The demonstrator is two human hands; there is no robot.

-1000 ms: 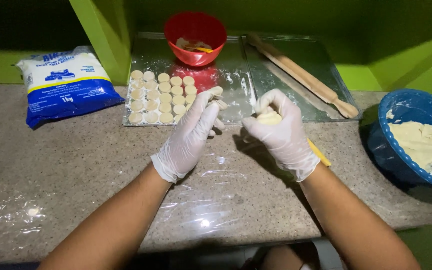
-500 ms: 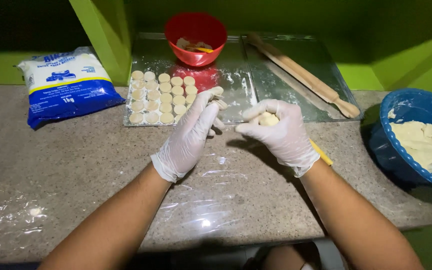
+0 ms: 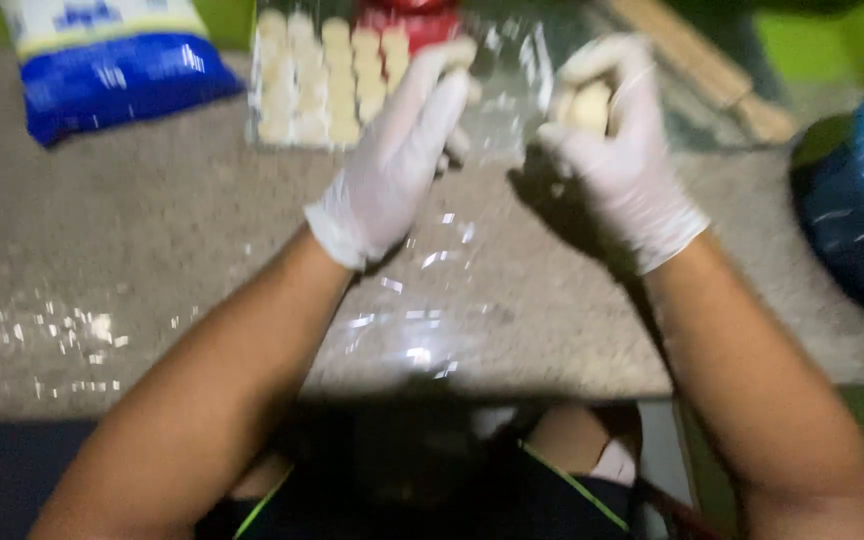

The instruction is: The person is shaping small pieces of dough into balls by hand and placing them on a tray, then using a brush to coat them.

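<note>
Speckled grey stone countertop is filling most of the blurred view, with a clear plastic sheet lying on it in front of the person and catching glints of light. On the right, the right hand, in a white glove, is curling its fingers around a pale lump of dough and holding it above the counter near the far edge of the sheet. Opposite it, the left hand, gloved as well, is stretching flat with its fingers straight and together, gripping nothing, its fingertips pointing toward the rows of small dough balls that are sitting side by side at the back of the counter. Behind those balls a red bowl is peeking in at the top edge. At the far left a blue and white bag is lying on the counter, probably flour, though the blur is hiding detail. A wooden rolling pin is lying diagonally at the upper right, and a blue bowl is sitting at the right edge.
</note>
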